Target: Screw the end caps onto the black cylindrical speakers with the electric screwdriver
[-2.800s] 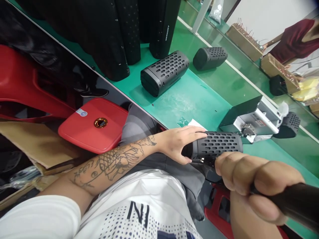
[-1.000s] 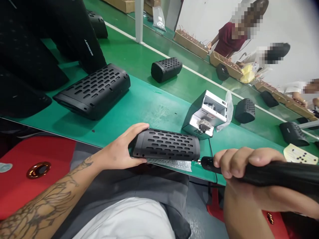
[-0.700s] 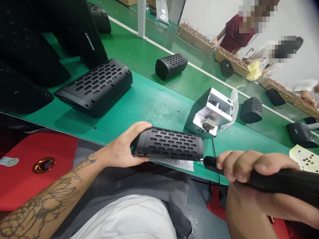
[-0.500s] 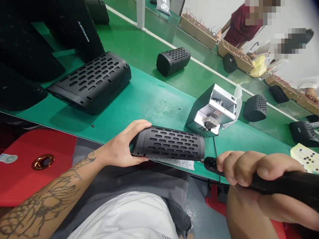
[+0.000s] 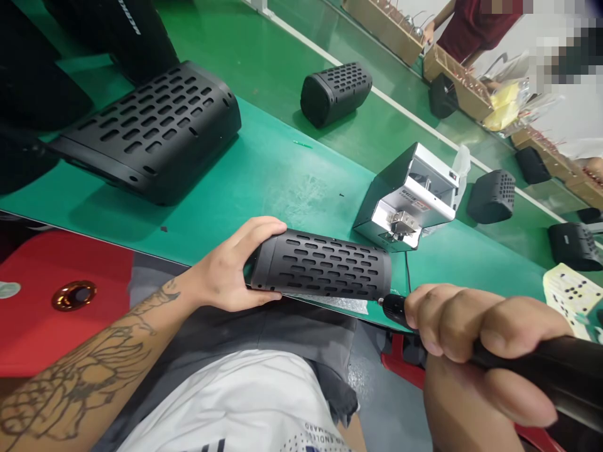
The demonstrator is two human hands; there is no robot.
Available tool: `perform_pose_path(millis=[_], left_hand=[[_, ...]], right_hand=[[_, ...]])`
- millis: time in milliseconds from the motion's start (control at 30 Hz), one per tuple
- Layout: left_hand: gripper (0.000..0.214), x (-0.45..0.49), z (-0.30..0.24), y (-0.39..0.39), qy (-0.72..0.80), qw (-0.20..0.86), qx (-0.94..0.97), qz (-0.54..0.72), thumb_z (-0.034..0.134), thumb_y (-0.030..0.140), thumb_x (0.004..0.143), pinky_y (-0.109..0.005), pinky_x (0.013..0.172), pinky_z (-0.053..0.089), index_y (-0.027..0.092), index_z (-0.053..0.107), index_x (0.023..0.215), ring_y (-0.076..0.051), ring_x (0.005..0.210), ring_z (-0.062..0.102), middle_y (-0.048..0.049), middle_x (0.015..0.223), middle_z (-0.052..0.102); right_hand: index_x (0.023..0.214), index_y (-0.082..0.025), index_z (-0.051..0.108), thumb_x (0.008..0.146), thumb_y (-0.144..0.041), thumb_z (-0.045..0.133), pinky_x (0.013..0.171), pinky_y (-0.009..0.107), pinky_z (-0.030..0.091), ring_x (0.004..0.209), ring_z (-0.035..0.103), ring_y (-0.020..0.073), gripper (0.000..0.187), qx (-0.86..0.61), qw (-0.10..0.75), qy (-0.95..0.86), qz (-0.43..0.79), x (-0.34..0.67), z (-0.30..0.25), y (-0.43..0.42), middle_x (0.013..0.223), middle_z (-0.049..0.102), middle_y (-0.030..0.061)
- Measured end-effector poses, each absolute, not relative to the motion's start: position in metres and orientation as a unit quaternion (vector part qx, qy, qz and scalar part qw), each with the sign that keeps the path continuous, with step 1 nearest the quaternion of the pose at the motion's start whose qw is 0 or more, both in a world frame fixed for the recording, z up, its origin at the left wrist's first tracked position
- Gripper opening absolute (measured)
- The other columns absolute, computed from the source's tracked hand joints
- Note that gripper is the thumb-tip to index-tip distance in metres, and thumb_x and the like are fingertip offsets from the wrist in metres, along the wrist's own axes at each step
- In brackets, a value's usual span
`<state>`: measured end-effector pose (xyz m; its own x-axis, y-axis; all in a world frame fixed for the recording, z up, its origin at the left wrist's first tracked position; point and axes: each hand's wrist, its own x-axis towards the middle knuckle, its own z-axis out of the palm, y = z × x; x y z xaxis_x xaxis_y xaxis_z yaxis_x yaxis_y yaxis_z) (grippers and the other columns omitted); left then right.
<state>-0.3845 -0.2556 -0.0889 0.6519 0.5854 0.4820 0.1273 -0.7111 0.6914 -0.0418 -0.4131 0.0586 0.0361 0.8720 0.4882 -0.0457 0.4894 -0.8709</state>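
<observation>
My left hand (image 5: 228, 267) is closed around the left end of a black slotted speaker housing (image 5: 325, 263), thumb on its far edge and fingers along the near side. The housing lies on its side at the table's near edge, over a strip of bubble wrap (image 5: 346, 305). In my right hand (image 5: 471, 320) is a black electric screwdriver (image 5: 394, 307), fingers wrapped round its body. Its bit meets the housing's lower right corner; whether a screw sits there I cannot make out. Behind the housing's right end stands a silver screw feeder (image 5: 391, 204).
A larger slotted housing (image 5: 155, 132) lies on the green table (image 5: 277, 166) at left. Smaller housings (image 5: 336, 94) sit on the green belt beyond. A red stool (image 5: 98, 263) is at lower left. A person in a dark red shirt (image 5: 485, 25) works across the line beside cardboard boxes (image 5: 452, 75).
The camera view has tilted and shifted slightly, so the background has moved in the picture. Both hands keep their grips, and the screwdriver bit stays at the same corner of the speaker housing.
</observation>
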Motion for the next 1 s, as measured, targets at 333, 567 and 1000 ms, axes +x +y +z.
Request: perform_pose_path(millis=[333, 567, 1000], left_hand=[[0.109, -0.389, -0.094, -0.261, 0.225, 0.307, 0.856, 0.349, 0.097, 0.04, 0.097, -0.065, 0.138, 0.062, 0.027, 0.04, 0.188, -0.049, 0.165, 0.066, -0.0256, 0.177, 0.06], [0.106, -0.381, -0.104, -0.271, 0.231, 0.3, 0.855, 0.353, 0.091, 0.048, 0.105, -0.064, 0.134, 0.067, 0.029, 0.035, 0.192, -0.049, 0.167, 0.066, -0.0258, 0.18, 0.059], [0.09, -0.286, -0.007, -0.102, 0.435, 0.27, 0.79, 0.337, 0.081, 0.064, 0.11, -0.065, 0.147, 0.048, 0.019, 0.054, 0.184, -0.048, 0.173, 0.057, -0.0233, 0.185, 0.055]], right_hand=[[0.097, -0.027, 0.056, 0.111, -0.055, 0.092, 0.06, 0.029, 0.06, 0.048, 0.062, 0.01, 0.048, -0.346, 0.573, -0.652, 0.356, -0.047, 0.07, -0.401, 0.065, 0.061, -0.0117], [0.101, -0.028, 0.079, 0.097, -0.065, 0.104, 0.049, 0.036, 0.061, 0.04, 0.056, 0.0167, 0.045, -0.393, 0.699, -0.573, 0.171, -0.001, 0.093, -0.342, 0.061, 0.066, -0.0081], [0.099, -0.026, 0.074, 0.096, -0.061, 0.105, 0.054, 0.033, 0.064, 0.046, 0.06, 0.0161, 0.047, -0.416, 0.706, -0.552, 0.152, 0.013, 0.069, -0.306, 0.063, 0.066, -0.008]])
